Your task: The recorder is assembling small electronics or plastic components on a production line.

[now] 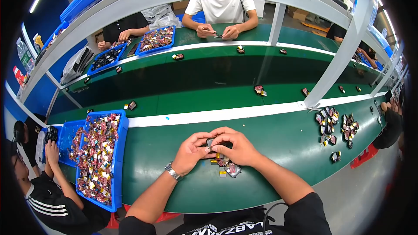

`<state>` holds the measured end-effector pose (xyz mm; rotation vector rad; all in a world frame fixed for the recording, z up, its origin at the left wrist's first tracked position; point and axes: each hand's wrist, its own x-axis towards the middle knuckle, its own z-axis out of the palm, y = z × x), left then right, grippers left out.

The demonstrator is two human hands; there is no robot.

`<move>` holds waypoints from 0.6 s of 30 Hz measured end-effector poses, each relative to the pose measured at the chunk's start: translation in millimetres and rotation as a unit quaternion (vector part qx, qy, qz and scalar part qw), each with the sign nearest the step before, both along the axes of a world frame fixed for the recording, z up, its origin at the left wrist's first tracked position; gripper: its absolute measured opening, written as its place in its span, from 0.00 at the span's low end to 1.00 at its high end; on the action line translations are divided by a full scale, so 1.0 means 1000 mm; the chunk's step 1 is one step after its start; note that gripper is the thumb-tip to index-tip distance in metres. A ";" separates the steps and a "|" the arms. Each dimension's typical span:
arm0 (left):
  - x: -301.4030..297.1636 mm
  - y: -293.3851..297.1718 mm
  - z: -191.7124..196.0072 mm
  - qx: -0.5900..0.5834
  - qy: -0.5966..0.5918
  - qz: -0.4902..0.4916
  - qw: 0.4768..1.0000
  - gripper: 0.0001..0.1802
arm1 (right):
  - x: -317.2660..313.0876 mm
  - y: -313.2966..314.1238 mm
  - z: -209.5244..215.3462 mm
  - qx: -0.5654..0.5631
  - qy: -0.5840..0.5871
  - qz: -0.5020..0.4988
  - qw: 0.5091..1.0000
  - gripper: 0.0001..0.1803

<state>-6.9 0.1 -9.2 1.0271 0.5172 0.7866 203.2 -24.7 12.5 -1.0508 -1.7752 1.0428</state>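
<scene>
Both my hands meet over the green bench, pinching a small dark casing [210, 143] between the fingertips. My left hand [191, 152], with a metal watch at the wrist, is closed on its left side. My right hand [239, 148] curls over it from the right, thumb and forefinger pressed together. Much of the casing is hidden by the fingers. Just below the hands lies a small pile of parts [234, 170]: dark casings with reddish circuit boards and silver-and-yellow battery cells, one cell [223, 174] lying nearest to me.
At my left stands a blue bin [116, 161] heaped with similar circuit assemblies. More clusters [327, 124] lie at the right. Beyond a white rail [174, 119], a green conveyor [187, 78] carries scattered units. Grey frame posts [337, 69] rise at the right. Co-workers sit opposite and on both sides.
</scene>
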 end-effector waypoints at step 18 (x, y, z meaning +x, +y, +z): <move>-0.002 0.001 0.000 0.007 -0.019 -0.024 1.000 0.26 | -0.004 -0.002 0.004 -0.036 0.010 -0.027 0.999 0.07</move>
